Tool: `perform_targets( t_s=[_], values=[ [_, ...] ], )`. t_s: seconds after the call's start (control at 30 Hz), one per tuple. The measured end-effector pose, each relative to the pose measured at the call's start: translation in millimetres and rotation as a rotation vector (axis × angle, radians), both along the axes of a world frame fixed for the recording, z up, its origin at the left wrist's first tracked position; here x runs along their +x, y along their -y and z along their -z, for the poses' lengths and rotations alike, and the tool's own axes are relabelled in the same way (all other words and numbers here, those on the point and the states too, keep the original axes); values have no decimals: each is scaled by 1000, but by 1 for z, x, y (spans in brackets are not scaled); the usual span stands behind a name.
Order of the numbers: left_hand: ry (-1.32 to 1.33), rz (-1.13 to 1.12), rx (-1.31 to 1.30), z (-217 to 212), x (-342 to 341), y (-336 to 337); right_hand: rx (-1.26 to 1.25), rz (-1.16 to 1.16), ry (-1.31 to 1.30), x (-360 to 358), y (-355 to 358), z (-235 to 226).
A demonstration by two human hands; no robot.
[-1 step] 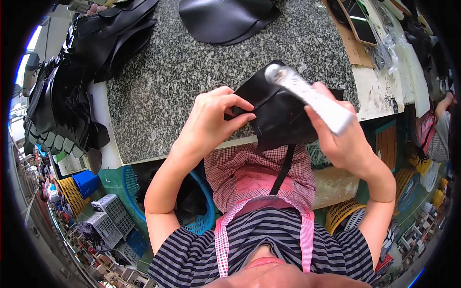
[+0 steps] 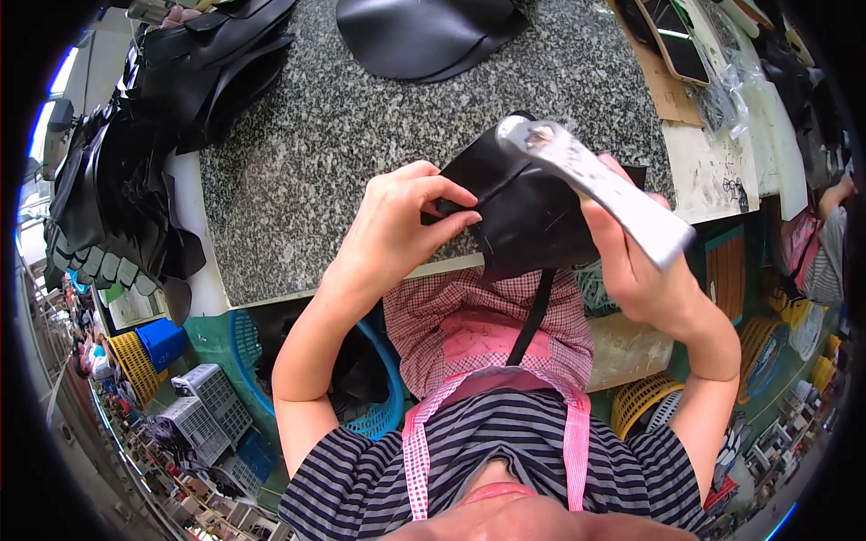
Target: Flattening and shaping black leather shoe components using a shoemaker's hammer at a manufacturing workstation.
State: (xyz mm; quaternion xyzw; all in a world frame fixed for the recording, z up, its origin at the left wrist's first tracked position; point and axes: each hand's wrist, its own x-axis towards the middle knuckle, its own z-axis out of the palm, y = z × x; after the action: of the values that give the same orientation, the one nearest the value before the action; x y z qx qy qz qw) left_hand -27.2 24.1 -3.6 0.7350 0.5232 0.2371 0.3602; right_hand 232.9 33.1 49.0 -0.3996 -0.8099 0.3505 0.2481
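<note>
A black leather piece (image 2: 537, 225) lies across the near edge of the speckled stone slab (image 2: 361, 126), its lower part hanging over. A seam or fold line runs slantwise over it. My left hand (image 2: 401, 212) pinches its left edge between thumb and fingertips. My right hand (image 2: 631, 248) is wrapped round a pale metallic hammer (image 2: 604, 185), slightly blurred. The hammer's rounded head is above the upper part of the leather; whether it touches, I cannot tell. Part of the leather is hidden beneath the hammer and my right hand.
More black leather pieces (image 2: 428, 36) lie at the slab's far side. Stacked leather parts (image 2: 117, 189) crowd the left. A phone (image 2: 672, 41) rests on cardboard at the far right. Below the slab are a blue basket (image 2: 392, 383), grey crates (image 2: 212, 401) and a yellow basket (image 2: 642, 397).
The hammer and my right hand have shifted slightly, the handle end moving right and toward me. My left hand and the leather stay nearly where they were.
</note>
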Motion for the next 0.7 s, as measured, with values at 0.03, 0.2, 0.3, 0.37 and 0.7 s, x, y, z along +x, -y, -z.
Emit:
perform_targets(
  t_s=[0.03,0.2,0.3,0.37,0.7],
  values=[
    [1,0,-1,0,1,1,67,-38,-50,0,6,8],
    [36,-242,118,11,14,21,-109,15,169,6,-2,22],
    [78,-426,180,16,31,41,106,-54,-4,9,-2,15],
    [69,-452,177,14,33,42,-196,-70,118,8,12,15],
    [89,-268,47,6,6,20,-296,-90,99,8,19,38]
  ],
)
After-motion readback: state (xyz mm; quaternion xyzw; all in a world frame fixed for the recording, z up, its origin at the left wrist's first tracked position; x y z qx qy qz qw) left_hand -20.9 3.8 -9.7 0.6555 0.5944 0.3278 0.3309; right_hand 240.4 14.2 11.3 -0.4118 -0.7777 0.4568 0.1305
